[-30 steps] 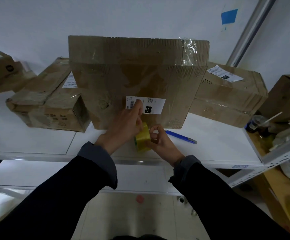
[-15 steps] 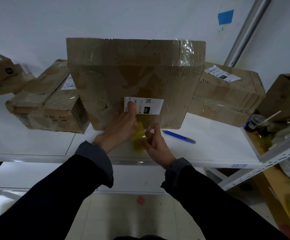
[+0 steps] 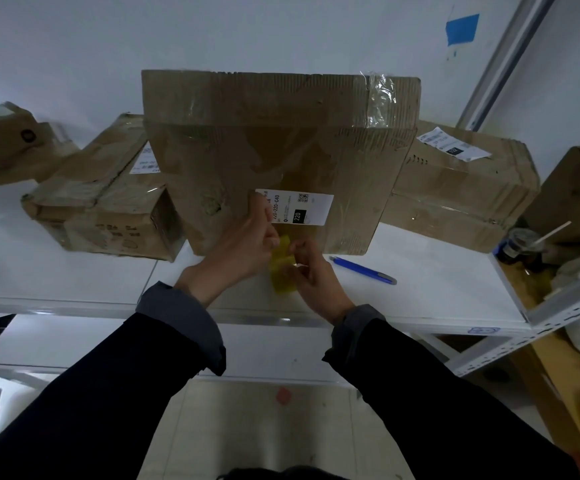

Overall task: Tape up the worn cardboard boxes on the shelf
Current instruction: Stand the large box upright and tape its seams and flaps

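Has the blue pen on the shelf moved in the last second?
No. The blue pen lies at the same spot on the white shelf, just right of the big upright box; only the camera has shifted slightly.

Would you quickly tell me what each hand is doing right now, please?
Left hand: fingers curled, gripping the yellow tape roll in front of the upright cardboard box.
Right hand: pinching the same tape roll from its right side.
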`<move>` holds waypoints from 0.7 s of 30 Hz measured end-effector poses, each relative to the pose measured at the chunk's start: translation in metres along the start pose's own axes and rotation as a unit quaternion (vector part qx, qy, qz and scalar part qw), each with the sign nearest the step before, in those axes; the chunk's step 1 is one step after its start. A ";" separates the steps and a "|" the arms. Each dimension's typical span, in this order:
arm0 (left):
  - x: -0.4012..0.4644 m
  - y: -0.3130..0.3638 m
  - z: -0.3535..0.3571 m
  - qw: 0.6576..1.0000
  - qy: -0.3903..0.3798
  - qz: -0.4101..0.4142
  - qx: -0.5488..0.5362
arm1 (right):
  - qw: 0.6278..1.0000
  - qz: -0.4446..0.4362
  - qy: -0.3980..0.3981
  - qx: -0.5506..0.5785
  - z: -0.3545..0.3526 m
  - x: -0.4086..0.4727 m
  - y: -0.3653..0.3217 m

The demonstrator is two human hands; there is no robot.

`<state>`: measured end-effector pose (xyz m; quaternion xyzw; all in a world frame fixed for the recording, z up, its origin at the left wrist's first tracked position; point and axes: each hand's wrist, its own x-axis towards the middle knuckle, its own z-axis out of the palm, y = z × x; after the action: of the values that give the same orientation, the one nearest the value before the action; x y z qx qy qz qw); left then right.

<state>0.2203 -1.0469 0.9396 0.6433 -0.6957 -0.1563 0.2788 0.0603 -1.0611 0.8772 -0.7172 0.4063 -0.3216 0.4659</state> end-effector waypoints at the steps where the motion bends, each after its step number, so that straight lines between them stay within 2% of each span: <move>1: 0.003 -0.002 0.000 1.000 0.012 -0.002 0.013 | 1.000 -0.002 -0.003 -0.005 0.000 0.000 -0.001; 15: -0.003 -0.019 0.018 0.994 0.044 0.029 0.101 | 0.999 0.004 -0.036 -0.009 -0.001 -0.008 0.002; 21: 0.001 -0.018 0.017 0.996 0.077 -0.034 -0.012 | 0.999 0.003 -0.035 0.026 -0.003 -0.009 -0.002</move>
<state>0.2250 -1.0522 0.9163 0.6730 -0.6483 -0.1240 0.3337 0.0541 -1.0539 0.8792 -0.7144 0.3829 -0.3056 0.4995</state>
